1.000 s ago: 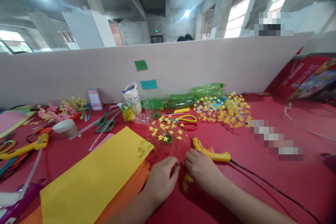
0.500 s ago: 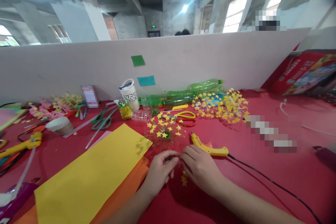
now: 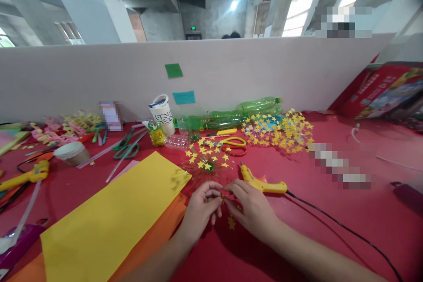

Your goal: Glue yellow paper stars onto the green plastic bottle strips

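A small yellow paper star (image 3: 223, 198) is pinched between the fingertips of my left hand (image 3: 202, 208) and my right hand (image 3: 253, 208), which meet over the red table. Both hands are closed, and fingers hide part of the star. Under my right hand lie more loose yellow stars (image 3: 231, 222). Just beyond the fingers stands a cut plastic bottle flower (image 3: 211, 166) with a green centre and yellow stars on its strips. A yellow hot glue gun (image 3: 264, 184) lies beside my right hand, its black cord running to the lower right.
Yellow paper (image 3: 115, 216) lies over orange sheets (image 3: 155, 242) at left. Behind are scissors (image 3: 234, 142), green bottles (image 3: 228, 120), a white cup (image 3: 162, 114) and a second star-covered piece (image 3: 284, 132). Another glue gun (image 3: 29, 175) sits far left. A pale partition (image 3: 264, 70) borders the back.
The fingertips have parted slightly, so the small star between them now shows. Both hands stay in nearly the same place; the view has shifted a little.
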Available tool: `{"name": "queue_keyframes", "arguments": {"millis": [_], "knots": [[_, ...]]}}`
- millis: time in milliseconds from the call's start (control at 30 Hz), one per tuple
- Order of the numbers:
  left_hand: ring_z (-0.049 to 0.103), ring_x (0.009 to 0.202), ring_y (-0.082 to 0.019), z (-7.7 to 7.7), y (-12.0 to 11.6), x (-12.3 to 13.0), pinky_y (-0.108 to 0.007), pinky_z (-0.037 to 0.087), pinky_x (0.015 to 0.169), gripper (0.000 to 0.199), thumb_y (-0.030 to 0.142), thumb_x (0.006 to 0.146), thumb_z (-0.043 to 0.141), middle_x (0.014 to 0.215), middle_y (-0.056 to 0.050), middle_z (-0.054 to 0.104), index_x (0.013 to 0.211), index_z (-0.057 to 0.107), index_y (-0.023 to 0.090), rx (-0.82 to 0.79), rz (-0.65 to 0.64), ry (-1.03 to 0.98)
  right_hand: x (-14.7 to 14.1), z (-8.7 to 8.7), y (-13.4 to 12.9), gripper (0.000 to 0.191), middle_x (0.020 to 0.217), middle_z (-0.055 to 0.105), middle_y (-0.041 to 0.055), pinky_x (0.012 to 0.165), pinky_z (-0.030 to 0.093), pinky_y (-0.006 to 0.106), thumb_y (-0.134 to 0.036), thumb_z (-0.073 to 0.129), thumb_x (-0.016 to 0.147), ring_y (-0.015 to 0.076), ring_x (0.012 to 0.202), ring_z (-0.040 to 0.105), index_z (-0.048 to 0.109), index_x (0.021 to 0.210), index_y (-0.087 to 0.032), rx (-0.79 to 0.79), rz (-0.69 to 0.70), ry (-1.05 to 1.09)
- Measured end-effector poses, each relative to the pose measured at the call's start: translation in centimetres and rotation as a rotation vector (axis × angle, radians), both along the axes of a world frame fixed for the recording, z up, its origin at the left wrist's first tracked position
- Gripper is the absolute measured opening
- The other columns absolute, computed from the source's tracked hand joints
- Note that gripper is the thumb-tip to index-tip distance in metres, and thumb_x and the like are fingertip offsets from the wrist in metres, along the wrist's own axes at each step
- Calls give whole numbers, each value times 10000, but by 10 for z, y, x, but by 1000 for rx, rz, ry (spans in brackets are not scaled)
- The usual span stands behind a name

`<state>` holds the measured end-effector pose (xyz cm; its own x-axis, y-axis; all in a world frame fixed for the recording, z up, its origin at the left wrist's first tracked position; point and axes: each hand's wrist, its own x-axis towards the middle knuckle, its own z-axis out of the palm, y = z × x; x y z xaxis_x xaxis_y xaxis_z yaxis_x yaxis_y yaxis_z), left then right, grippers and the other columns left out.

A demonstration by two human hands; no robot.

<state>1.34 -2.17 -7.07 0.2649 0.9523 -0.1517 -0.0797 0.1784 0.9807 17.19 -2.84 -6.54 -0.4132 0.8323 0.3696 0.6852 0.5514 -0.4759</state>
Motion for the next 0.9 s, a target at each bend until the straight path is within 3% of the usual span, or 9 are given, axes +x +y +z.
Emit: {"name": "queue_keyframes", "arguments": {"millis": [200, 300, 367, 500, 700, 900], "knots": [[500, 424, -55, 0, -4, -1, -157, 337, 344, 204, 210, 746, 550, 708, 42, 556, 932, 469, 189, 41, -50, 20, 1, 0, 1, 96, 758, 535, 12, 619, 406, 248, -98, 520, 795, 140, 693, 505, 510, 764, -188, -33, 19, 114], [410, 321, -43, 1, -5, -1, -151, 265, 315, 114, 266, 780, 522, 508, 53, 527, 813, 506, 158, -5, -136, 90, 3, 4, -1, 84, 759, 534, 21, 611, 397, 252, -111, 497, 822, 142, 690, 498, 511, 779, -182, 54, 21, 126], [353, 273, -42, 3, -6, 0, -154, 208, 289, 219, 337, 808, 484, 400, 57, 467, 699, 506, 148, -50, -178, 119, 4, 6, -2, 85, 773, 544, 35, 632, 394, 270, -128, 472, 848, 154, 714, 496, 523, 801, -177, 143, 30, 73], [443, 330, -74, 5, -8, 2, -159, 293, 302, 281, 391, 802, 499, 424, 33, 497, 673, 523, 143, -93, -162, 22, 5, 8, -3, 141, 765, 551, 42, 639, 384, 283, -145, 435, 880, 160, 711, 489, 543, 793, -173, 243, 49, -53], [523, 442, -107, 8, -7, 0, -175, 370, 348, 270, 396, 791, 528, 494, 19, 525, 699, 545, 142, -110, -133, -69, 6, 10, -7, 150, 813, 574, 52, 670, 412, 299, -165, 430, 887, 170, 751, 514, 576, 913, -183, 212, 118, -109], [420, 339, -63, 11, -6, -2, -171, 299, 341, 253, 355, 799, 496, 468, 31, 508, 657, 526, 148, -13, -166, 122, 6, 13, -6, 125, 848, 576, 56, 692, 428, 301, -159, 451, 869, 171, 784, 527, 561, 921, -190, 78, 106, 116]]}}
